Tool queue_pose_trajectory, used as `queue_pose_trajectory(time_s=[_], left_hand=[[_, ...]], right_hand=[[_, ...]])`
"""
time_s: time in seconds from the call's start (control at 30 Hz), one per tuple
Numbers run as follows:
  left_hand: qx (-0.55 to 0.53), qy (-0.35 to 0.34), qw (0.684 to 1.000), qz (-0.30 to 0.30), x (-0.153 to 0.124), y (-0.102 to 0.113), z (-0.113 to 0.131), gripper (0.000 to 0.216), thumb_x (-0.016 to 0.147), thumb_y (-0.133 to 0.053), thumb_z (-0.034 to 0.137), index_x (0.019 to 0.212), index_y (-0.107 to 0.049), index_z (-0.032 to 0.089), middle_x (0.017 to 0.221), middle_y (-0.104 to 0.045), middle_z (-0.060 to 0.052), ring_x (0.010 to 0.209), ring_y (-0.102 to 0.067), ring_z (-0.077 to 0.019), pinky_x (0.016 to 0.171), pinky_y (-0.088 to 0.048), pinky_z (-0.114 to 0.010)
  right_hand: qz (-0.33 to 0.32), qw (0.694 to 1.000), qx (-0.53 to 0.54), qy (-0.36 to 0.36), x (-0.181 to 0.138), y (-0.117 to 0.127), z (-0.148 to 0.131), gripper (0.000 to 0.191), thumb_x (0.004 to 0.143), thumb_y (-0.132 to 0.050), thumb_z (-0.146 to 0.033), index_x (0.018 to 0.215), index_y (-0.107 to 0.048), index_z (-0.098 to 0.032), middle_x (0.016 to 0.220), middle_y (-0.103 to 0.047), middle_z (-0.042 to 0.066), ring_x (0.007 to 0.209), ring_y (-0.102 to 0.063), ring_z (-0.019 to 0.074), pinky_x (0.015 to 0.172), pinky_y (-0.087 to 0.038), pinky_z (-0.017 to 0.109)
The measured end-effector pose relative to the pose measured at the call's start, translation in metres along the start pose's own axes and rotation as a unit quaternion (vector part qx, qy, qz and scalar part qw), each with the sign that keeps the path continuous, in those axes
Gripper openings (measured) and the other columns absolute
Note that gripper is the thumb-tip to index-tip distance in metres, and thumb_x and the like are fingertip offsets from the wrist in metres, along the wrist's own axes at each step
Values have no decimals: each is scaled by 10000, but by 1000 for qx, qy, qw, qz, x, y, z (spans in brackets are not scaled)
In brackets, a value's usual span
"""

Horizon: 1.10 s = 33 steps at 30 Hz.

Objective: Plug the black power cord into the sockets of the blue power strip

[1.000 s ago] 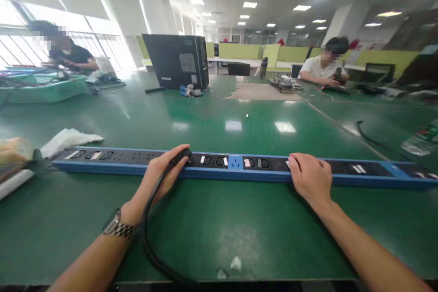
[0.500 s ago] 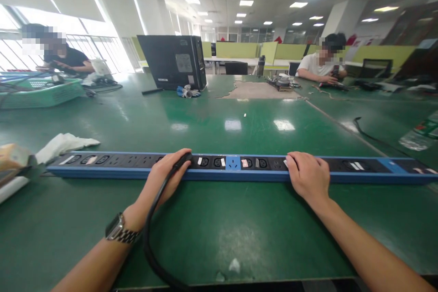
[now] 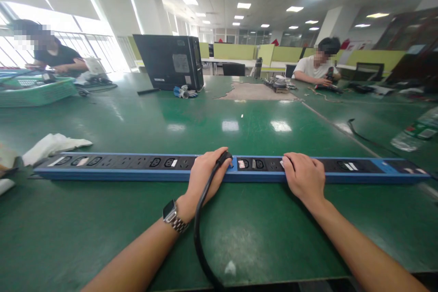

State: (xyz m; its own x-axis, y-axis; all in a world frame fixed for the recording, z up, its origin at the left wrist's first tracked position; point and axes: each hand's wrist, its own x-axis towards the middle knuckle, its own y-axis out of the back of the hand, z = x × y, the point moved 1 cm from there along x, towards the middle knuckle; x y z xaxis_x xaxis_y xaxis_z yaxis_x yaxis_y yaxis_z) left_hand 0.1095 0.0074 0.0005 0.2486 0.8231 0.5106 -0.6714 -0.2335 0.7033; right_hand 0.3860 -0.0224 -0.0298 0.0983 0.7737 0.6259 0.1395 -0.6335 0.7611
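Note:
A long blue power strip (image 3: pixel 137 169) with black sockets lies across the green table in front of me. My left hand (image 3: pixel 205 178), with a watch on its wrist, is closed around a black plug (image 3: pixel 224 159) pressed against the strip near its middle blue socket. The black cable (image 3: pixel 200 232) runs from the plug back toward me and off the table's near edge. My right hand (image 3: pixel 303 178) rests on the strip just to the right, fingers curled down over it, holding it in place.
A white cloth (image 3: pixel 51 143) lies at the left, a green basket (image 3: pixel 37 91) and a seated person behind it. A black computer case (image 3: pixel 169 61) stands at the far middle. Another person sits at the far right. A black cable (image 3: pixel 362 134) and plastic bottle (image 3: pixel 414 134) lie right.
My left hand has slid the plug rightward along the strip, from the left sockets to near the blue middle socket. My right hand has stayed in place on the strip.

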Motion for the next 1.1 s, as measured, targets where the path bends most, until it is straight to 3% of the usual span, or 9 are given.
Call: queue_pose_trajectory(time_s=[0.17, 0.33, 0.53, 0.63, 0.83, 0.97, 1.1], left_hand=[[43, -44, 998, -18, 3, -1, 4, 309, 949, -534, 322, 1233, -614, 229, 1141, -726, -61, 1052, -663, -233, 943, -501, -388], [45, -5, 999, -30, 2, 6, 1, 232, 957, -521, 340, 1118, -649, 233, 990, -750, -37, 939, -684, -213, 865, -519, -346], [146, -100, 983, -42, -2, 0, 16, 299, 969, -501, 295, 1231, -617, 209, 1197, -711, -80, 1071, -639, -248, 919, -492, -408], [160, -108, 980, -52, -2, 0, 18, 304, 971, -501, 307, 1229, -624, 201, 1192, -715, -84, 1053, -646, -255, 900, -500, -424], [67, -88, 994, -26, 3, 0, 6, 286, 934, -577, 317, 1187, -660, 212, 1111, -745, -74, 1007, -674, -228, 899, -517, -386], [-3, -71, 997, 44, 13, -8, 23, 321, 943, -562, 347, 1204, -656, 186, 1069, -748, -85, 975, -686, -215, 891, -522, -356], [-9, -82, 996, -24, 28, -34, 55, 335, 940, -574, 360, 1225, -657, 206, 1037, -758, -71, 936, -694, -212, 875, -522, -333]], right_hand=[[-7, 1000, 3, -6, 0, 1, -1, 314, 984, -424, -370, 991, -691, -204, 1055, -745, 50, 1054, -639, 229, 905, -308, 388], [-7, 1000, 11, -3, 1, 2, -1, 308, 984, -424, -370, 992, -688, -210, 1054, -745, 40, 1043, -642, 218, 902, -309, 382], [-7, 1000, 14, -5, 1, 2, -1, 319, 984, -419, -379, 983, -689, -209, 1045, -746, 45, 1034, -635, 219, 903, -295, 378], [-9, 1000, 18, -3, 1, 2, -1, 334, 986, -409, -382, 994, -692, -205, 1054, -746, 52, 1036, -629, 216, 899, -291, 372], [3, 1000, 18, -7, 0, 1, -2, 333, 984, -411, -378, 992, -694, -202, 1053, -748, 49, 1035, -627, 212, 911, -286, 372], [2, 1000, 15, -8, 1, 0, -2, 330, 983, -422, -380, 996, -698, -199, 1058, -749, 57, 1033, -629, 217, 912, -289, 374], [3, 1000, 5, -2, 1, -1, -1, 321, 984, -424, -373, 1006, -694, -202, 1059, -747, 51, 1033, -629, 218, 913, -289, 376]])
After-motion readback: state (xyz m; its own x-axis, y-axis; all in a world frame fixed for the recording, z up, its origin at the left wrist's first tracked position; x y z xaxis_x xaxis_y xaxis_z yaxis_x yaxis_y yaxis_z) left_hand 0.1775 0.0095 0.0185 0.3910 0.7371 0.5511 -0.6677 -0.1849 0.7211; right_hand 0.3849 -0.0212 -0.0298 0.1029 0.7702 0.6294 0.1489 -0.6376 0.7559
